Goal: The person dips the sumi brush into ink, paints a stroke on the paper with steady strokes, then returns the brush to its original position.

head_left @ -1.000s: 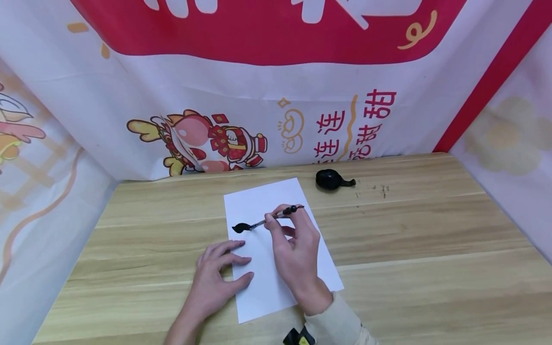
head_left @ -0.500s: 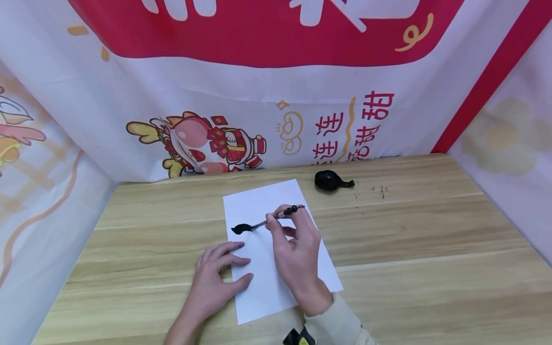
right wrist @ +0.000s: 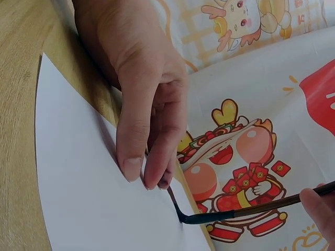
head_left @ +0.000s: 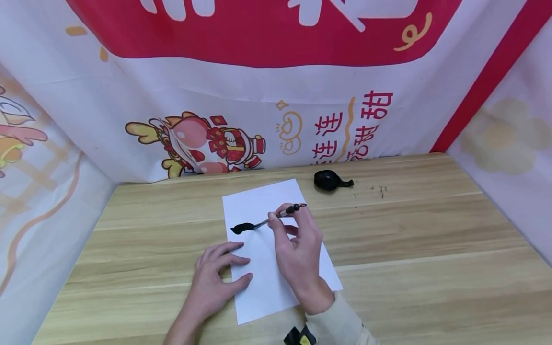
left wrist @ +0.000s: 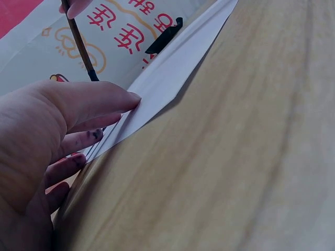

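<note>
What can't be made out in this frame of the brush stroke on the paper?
- Right hand: its grip on the brush is hidden by its own back in the head view, cut off by the edge in the right wrist view.
- Black dish: contents too small to tell.
- Ink stroke: final shape unclear; left hand blocks part.

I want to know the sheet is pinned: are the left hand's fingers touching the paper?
Touching. In the right wrist view the left hand's fingertips press flat on the white paper, with no gap under them; the head view agrees.
</note>
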Tool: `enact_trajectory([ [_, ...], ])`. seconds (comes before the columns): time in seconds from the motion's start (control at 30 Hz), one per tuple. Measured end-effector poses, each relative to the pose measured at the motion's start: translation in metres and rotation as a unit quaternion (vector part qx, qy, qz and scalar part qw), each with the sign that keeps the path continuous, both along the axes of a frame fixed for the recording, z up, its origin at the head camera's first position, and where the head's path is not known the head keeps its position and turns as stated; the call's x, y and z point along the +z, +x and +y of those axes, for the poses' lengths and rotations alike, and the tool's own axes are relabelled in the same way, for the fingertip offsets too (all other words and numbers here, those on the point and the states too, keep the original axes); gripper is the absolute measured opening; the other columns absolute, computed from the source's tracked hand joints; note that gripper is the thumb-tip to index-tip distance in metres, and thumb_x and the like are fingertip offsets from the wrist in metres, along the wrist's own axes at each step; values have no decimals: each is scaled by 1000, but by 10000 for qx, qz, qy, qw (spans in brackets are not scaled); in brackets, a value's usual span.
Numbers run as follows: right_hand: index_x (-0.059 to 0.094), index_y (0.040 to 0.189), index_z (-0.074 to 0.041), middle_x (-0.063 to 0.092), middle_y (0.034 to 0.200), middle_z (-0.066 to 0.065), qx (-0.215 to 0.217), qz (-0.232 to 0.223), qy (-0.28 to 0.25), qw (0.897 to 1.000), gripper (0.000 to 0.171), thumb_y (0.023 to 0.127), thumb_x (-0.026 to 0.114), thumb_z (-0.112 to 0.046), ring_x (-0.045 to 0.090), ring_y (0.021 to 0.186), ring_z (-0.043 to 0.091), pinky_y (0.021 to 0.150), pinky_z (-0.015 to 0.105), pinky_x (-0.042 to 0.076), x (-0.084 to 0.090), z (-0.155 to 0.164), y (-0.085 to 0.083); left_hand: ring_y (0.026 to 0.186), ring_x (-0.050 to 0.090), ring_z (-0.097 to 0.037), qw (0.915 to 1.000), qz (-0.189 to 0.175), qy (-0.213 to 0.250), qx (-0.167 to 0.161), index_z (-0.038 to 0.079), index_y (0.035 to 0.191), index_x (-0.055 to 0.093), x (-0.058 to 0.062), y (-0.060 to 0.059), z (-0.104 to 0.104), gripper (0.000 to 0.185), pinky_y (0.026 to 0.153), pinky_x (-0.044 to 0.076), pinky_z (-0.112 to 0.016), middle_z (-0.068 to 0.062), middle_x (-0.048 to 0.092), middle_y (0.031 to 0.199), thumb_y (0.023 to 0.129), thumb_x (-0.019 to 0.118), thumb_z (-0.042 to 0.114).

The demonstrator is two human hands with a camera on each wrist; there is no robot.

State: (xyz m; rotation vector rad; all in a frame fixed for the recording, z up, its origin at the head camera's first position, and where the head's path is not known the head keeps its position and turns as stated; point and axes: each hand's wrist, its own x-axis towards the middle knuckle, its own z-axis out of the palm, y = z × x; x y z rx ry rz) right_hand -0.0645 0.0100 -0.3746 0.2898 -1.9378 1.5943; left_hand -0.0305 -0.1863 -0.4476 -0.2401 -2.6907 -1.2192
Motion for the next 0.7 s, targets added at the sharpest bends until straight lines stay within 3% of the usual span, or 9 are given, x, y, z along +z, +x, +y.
enact_trajectory([
  [0.7, 69, 105, 0, 70, 102, 14, -41, 62, -186, 9998, 9, 98, 74, 0, 78, 85, 23, 73, 27, 65, 2, 8, -5, 135, 55, -27, 9999, 92, 76, -29, 29, 100, 84, -1, 0, -1, 29, 116, 26, -58, 4, 73, 139, 76, 96, 19],
])
